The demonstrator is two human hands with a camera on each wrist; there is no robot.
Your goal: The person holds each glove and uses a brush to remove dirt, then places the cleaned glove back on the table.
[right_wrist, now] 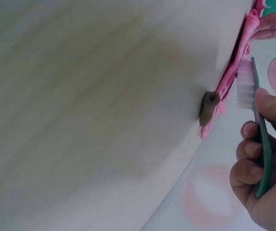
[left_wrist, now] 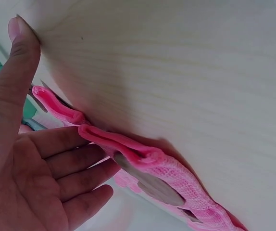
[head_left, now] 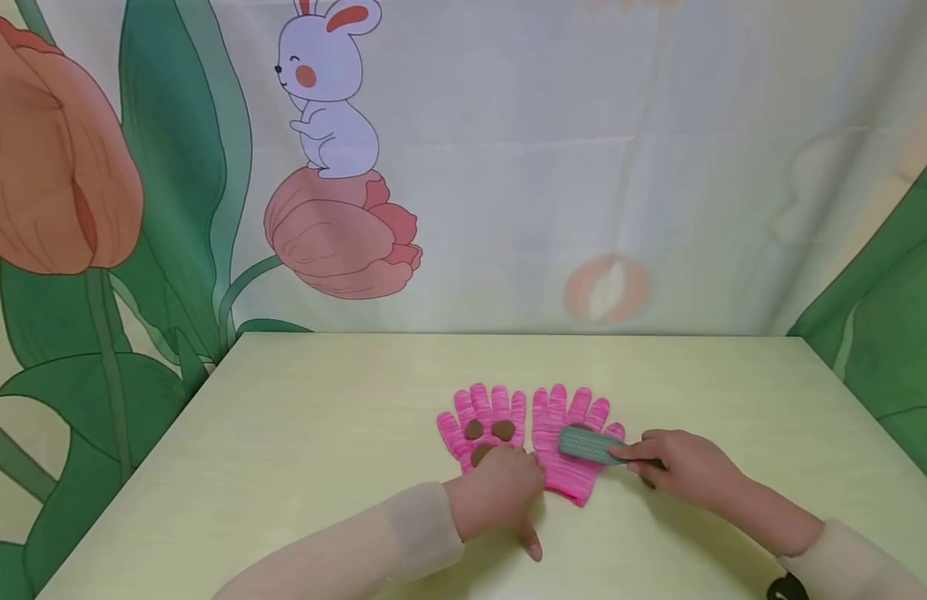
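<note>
Two pink knitted gloves lie side by side on the table, fingers pointing away. The left glove (head_left: 482,408) carries brown patches; the right glove (head_left: 570,479) lies partly under a green brush (head_left: 587,444). My left hand (head_left: 504,485) rests across the lower part of the left glove and the gap between the two; in the left wrist view its fingers (left_wrist: 80,183) are straight and the thumb is spread away. My right hand (head_left: 692,468) grips the brush handle, thumb along its back. White bristles (right_wrist: 246,84) face the right glove; whether they press on it I cannot tell.
A small brown rolled piece (right_wrist: 208,109) lies on the table beside the right glove, partly hidden by my right hand in the head view. The pale yellow table (head_left: 321,417) ends at a printed cloth (head_left: 508,208) with a rabbit and tulips behind it.
</note>
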